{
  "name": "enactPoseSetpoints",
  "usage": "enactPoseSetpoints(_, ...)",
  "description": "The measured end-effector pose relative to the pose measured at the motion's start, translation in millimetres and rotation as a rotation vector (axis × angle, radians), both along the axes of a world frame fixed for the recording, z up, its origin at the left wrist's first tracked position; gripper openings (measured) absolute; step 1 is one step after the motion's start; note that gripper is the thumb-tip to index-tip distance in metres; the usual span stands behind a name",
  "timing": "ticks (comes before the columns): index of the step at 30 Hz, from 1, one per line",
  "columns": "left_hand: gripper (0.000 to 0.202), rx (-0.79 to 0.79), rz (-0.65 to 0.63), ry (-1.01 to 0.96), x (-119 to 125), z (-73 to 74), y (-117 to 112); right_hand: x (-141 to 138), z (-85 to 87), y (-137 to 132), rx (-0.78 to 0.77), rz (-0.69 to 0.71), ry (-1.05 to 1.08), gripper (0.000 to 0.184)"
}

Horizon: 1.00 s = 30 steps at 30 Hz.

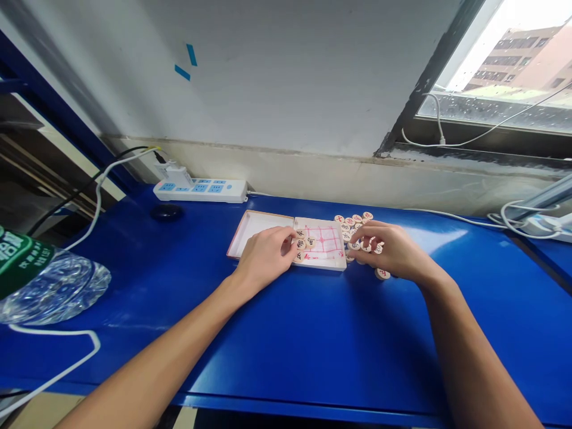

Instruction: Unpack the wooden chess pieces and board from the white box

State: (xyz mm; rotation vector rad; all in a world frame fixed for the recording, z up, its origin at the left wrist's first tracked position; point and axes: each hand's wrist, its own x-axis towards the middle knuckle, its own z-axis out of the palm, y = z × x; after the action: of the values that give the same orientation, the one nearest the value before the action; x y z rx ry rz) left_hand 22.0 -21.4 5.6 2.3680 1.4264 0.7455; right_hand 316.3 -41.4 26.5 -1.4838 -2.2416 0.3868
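Note:
A shallow hinged box [263,221] lies opened out on the desk, its right half printed with a red grid. Several round Chinese chess pieces [311,243] rest on the left side of that grid. My left hand [266,253] is over the box's middle, its thumb and forefinger pinched on a piece at the edge of this group. A loose heap of more Chinese chess pieces [350,221] sits against the box's right end. My right hand [395,247] reaches over the heap with bent fingers, thumb and forefinger closed around a piece; the palm hides some others.
A blue desk [286,339] runs along the wall. Behind the box stand a white power strip [205,189] and a dark mouse [167,212]. At left lies a large clear water bottle [53,286] near a white cable [67,332]. Another cable [451,215] trails at the right rear.

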Motion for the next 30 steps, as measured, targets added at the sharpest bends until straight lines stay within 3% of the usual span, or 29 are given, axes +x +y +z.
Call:
enactPoseSetpoints(7, 0.015, -0.014, 0.0, -0.007, 0, 0.7, -1, -4, -5.4, 3, 0.002, 0.002, -0.044, 0.011)
enactPoseSetpoints(13, 0.015, -0.014, -0.008, -0.019, -3, -0.5, 0, -6, -4.9, 2, -0.033, 0.094, -0.008, 0.011)
enactPoseSetpoints(20, 0.014, -0.047, -0.023, -0.078, -3, -2.3, 1, -7, -0.9, -2, -0.01, 0.002, 0.029, 0.014)
enactPoseSetpoints(25, 0.012, -0.116, -0.009, -0.203, -2, -0.4, 0, -37, 8.3, 3, 0.142, 0.004, 0.047, 0.017)
enactPoseSetpoints(30, 0.01, -0.172, 0.015, -0.217, -4, 1.5, 1, -72, 6.4, 23, 0.045, 0.19, -0.002, 0.023)
